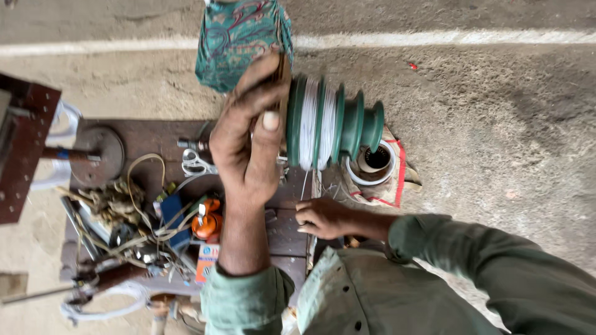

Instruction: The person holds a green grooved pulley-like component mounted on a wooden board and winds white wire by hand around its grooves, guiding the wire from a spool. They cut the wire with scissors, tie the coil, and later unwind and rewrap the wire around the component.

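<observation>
Rough concrete floor fills the frame, one white painted line (447, 38) across the top. Centre: my left hand (248, 139) closed on the end of a green stepped spool (332, 121) wound with white wire. Just below it, my right hand (323, 218) curled, fingertips pinching a thin wire on the brown board (282, 232). Lower left: tangled cords, scissors (195, 164), an orange bottle (207, 222). Upper centre: patterned teal cloth (239, 40).

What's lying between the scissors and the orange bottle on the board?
In the head view, only loose pale wires cross bare board between the scissors and the orange bottle; the left hand overlaps that stretch's right edge.
</observation>
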